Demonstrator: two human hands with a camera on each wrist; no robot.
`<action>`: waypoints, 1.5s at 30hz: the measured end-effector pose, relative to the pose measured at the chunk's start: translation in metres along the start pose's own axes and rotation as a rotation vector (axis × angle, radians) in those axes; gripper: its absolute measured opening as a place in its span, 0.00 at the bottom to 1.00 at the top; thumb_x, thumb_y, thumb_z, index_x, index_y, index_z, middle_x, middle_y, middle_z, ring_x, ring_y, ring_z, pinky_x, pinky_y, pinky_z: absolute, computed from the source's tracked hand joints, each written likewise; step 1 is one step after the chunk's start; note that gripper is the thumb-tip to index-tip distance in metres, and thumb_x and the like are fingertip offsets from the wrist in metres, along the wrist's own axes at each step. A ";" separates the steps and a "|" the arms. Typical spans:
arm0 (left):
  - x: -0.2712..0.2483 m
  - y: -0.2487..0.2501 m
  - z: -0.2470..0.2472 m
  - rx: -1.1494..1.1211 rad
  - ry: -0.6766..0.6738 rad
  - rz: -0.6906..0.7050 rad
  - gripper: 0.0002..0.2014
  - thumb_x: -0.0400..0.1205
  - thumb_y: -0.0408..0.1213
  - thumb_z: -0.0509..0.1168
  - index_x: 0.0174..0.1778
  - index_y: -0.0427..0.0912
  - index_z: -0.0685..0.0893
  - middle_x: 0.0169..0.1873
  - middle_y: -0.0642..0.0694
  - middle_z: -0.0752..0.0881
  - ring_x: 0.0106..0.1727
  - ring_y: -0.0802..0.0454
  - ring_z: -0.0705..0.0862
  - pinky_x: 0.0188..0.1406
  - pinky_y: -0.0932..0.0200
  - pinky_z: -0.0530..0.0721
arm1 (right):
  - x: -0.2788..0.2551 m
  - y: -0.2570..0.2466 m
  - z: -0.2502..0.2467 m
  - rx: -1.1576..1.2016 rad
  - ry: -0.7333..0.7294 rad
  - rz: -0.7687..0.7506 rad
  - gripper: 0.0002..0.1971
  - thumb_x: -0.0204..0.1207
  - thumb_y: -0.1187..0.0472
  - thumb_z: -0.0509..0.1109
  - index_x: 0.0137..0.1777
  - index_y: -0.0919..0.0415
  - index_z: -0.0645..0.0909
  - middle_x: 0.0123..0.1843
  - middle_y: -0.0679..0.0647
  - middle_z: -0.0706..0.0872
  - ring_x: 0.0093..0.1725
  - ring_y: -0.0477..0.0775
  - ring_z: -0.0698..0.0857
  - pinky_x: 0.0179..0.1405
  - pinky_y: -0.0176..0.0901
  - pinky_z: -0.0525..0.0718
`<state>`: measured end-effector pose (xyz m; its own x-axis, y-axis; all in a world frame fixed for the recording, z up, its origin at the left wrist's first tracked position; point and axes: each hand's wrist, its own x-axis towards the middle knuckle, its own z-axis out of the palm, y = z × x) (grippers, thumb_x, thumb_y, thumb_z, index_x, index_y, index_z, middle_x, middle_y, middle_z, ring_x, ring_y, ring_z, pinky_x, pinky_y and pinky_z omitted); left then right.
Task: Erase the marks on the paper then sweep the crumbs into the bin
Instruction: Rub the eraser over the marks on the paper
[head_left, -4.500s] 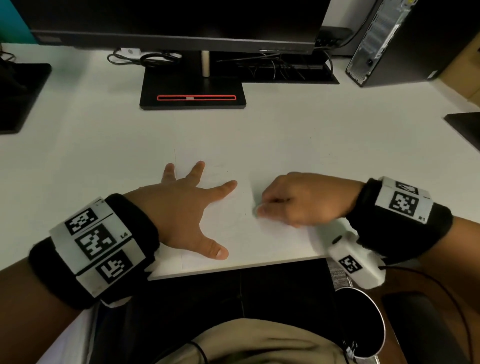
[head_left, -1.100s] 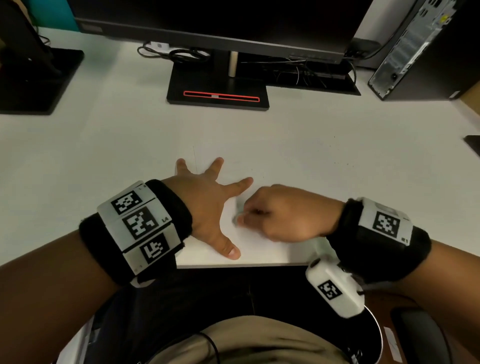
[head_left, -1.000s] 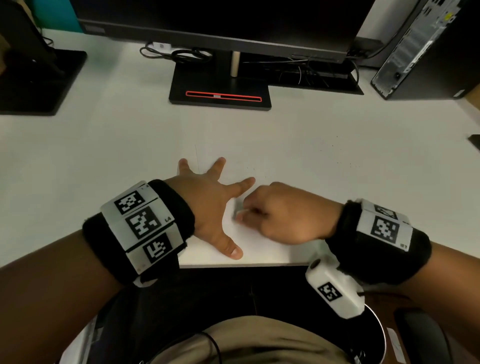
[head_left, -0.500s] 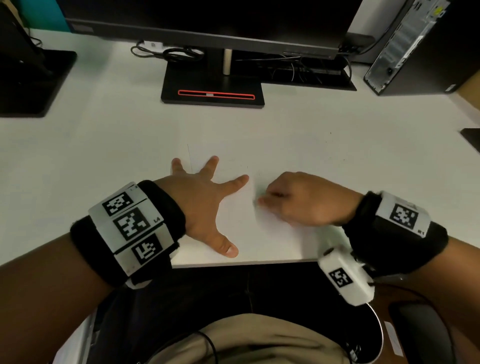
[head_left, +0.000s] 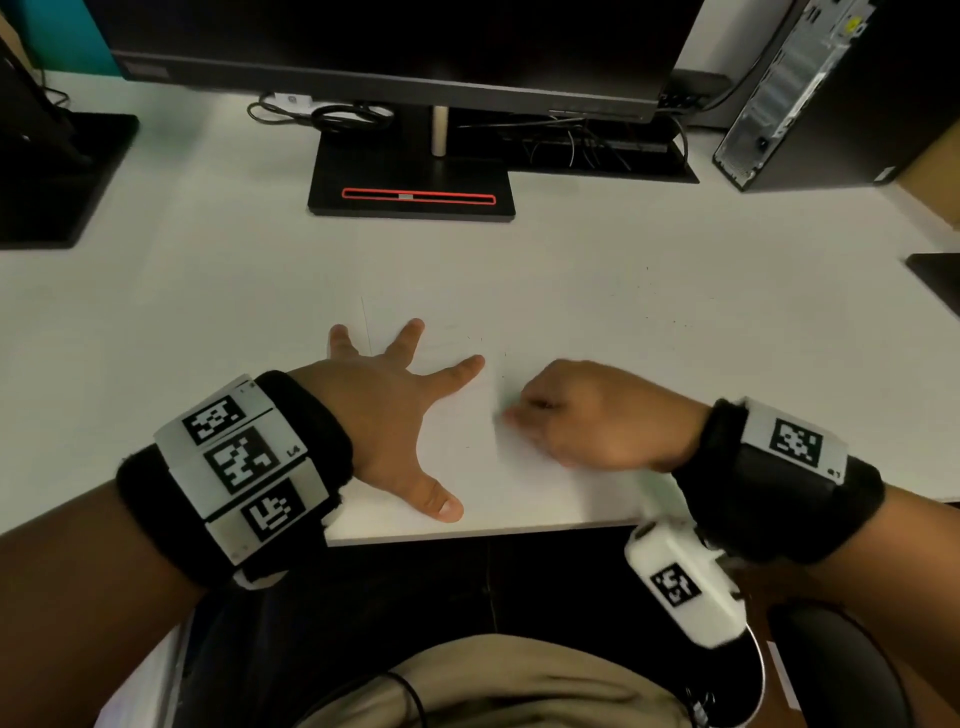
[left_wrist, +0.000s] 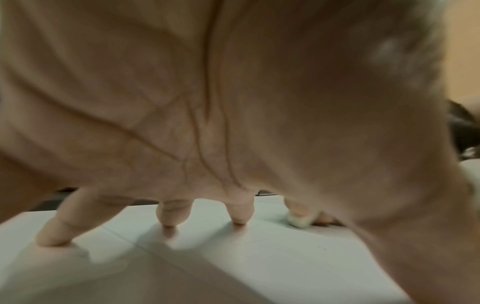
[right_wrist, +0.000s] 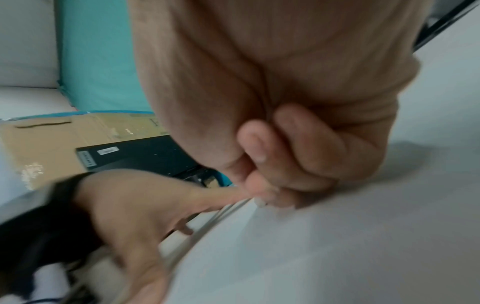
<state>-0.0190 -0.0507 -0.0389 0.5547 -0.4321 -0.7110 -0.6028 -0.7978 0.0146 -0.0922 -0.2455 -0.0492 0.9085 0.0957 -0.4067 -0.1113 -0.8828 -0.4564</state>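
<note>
Two hands on the paper (head_left: 467, 467); left hand (head_left: 387, 415) flat, fingers (left_wrist: 170, 214) spread wide, tips pressing the sheet; its thumb lies near the desk (head_left: 208, 291) edge. Right hand (head_left: 597, 415) just beside the left index tip, fingers curled tight, pinching a small whitish eraser (left_wrist: 301, 221) against the sheet; eraser mostly hidden in head view, blurred in wrist views. Faint marks (head_left: 470, 340) beyond the fingertips, too faint to read. Bin (head_left: 748, 691) below the right wrist, under the desk edge. Further out: monitor stand (head_left: 410, 182), PC tower (head_left: 810, 88) to the far right.
</note>
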 end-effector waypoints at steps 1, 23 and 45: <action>0.000 0.000 0.000 0.000 0.000 -0.002 0.63 0.61 0.79 0.69 0.75 0.79 0.23 0.82 0.49 0.21 0.80 0.16 0.32 0.80 0.27 0.54 | 0.003 0.002 -0.003 0.035 0.036 0.031 0.25 0.88 0.50 0.60 0.36 0.70 0.79 0.31 0.61 0.84 0.28 0.51 0.77 0.35 0.48 0.80; 0.001 -0.001 0.000 0.000 0.002 0.011 0.64 0.61 0.79 0.69 0.75 0.78 0.23 0.82 0.48 0.21 0.80 0.15 0.33 0.81 0.27 0.53 | 0.010 -0.012 -0.001 0.079 -0.094 0.019 0.25 0.88 0.50 0.60 0.31 0.64 0.79 0.25 0.56 0.82 0.24 0.53 0.78 0.27 0.41 0.79; -0.002 -0.004 0.005 0.011 0.042 0.027 0.69 0.57 0.80 0.71 0.74 0.76 0.19 0.83 0.55 0.24 0.82 0.18 0.34 0.78 0.27 0.65 | -0.038 0.010 0.014 1.940 0.489 0.036 0.08 0.80 0.60 0.67 0.40 0.61 0.76 0.62 0.75 0.86 0.67 0.73 0.87 0.66 0.57 0.87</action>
<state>-0.0206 -0.0442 -0.0414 0.5616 -0.4711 -0.6802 -0.6240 -0.7810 0.0258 -0.1333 -0.2513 -0.0497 0.8715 -0.3141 -0.3766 -0.0299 0.7324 -0.6802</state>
